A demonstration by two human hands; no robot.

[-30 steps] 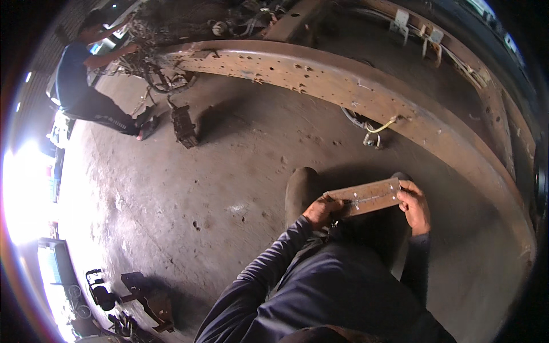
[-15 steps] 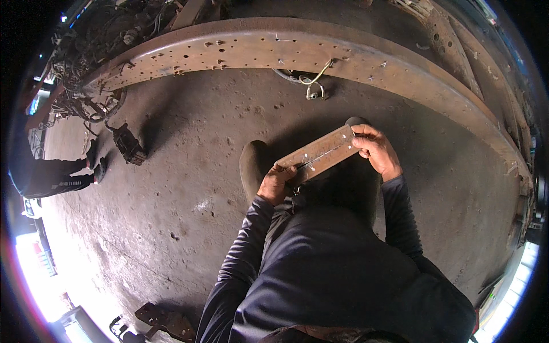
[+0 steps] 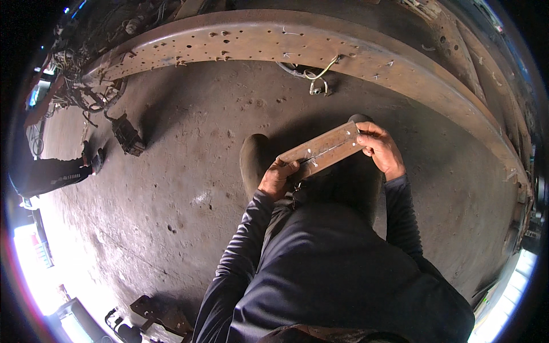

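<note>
A flat, rust-brown metal plate [image 3: 326, 150] is held in front of my body, over my lap. It slants up toward the right and bears several pale chalk-like marks and a dark line along its length. My left hand [image 3: 278, 178] grips the lower left end, with the thumb on the upper face. At the upper right end, my right hand [image 3: 380, 150] is closed on the plate, thumb and fingers pinching its edge. The fingers beneath the plate are hidden.
Across the far side runs a long rusty beam [image 3: 251, 41] dotted with holes. A pale looped cable [image 3: 321, 74] hangs from it. Far left, tangled wiring leads to a dark box [image 3: 127, 135] near another person's legs [image 3: 54, 176]. A dark metal bracket [image 3: 160, 315] lies lower left.
The beam and floor objects have shifted slightly in the picture as the view moved. Both hands keep their hold on the plate, which stays at nearly the same slant.
</note>
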